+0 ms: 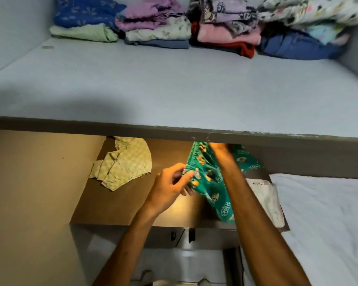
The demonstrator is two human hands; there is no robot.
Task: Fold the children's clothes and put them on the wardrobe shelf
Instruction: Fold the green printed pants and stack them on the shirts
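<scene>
I hold green printed children's shorts point(210, 178) over the lower brown shelf point(103, 205). My left hand point(170, 184) pinches one end of the elastic waistband. My right hand point(219, 149) grips the other end further back, partly hidden under the upper shelf's front edge. The shorts hang down between my hands. A crumpled pale green checked garment point(124, 164) lies unfolded on the brown shelf to the left. At the back of the upper grey shelf point(174, 85) lie folded clothes stacks point(157, 27).
A white garment point(269, 201) lies at the right end of the brown shelf. A white sheet point(329, 219) covers the surface at lower right. The upper shelf's dark front edge point(112, 127) crosses the whole view. Beige wardrobe wall point(29, 193) stands at left.
</scene>
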